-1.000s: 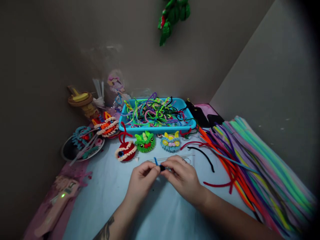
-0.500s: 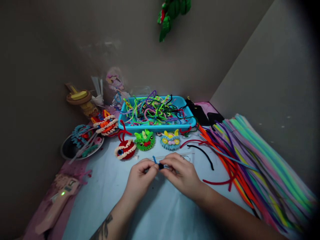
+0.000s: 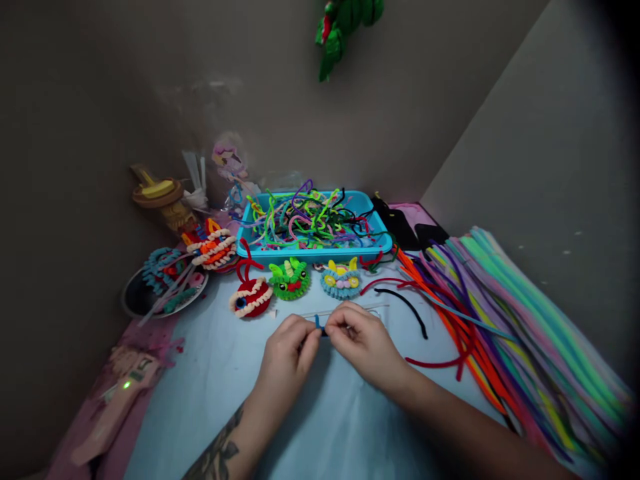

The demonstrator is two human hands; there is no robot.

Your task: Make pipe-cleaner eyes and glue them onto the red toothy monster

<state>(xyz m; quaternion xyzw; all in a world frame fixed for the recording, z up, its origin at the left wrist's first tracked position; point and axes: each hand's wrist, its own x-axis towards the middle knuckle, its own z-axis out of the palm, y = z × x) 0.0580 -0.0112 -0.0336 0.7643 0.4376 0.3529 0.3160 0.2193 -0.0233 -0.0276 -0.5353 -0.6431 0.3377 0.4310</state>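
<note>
My left hand (image 3: 290, 353) and my right hand (image 3: 363, 343) meet over the pale blue table (image 3: 220, 380), fingertips pinched together on a short blue pipe cleaner piece (image 3: 319, 324). Only its blue tip shows between the fingers. Just beyond the hands lie three small pipe-cleaner figures: a red one (image 3: 250, 299), a green one (image 3: 289, 279) and a light blue one (image 3: 341, 279).
A turquoise tray (image 3: 313, 252) full of tangled pipe cleaner scraps stands at the back. A big fan of long coloured pipe cleaners (image 3: 505, 313) covers the right side. A black one (image 3: 407, 307) and a red one (image 3: 440, 362) lie loose. A dark plate (image 3: 150, 300) sits at the left.
Both hands have shifted slightly away from me while still working the blue piece; less of it shows now. The view has tipped a little.
</note>
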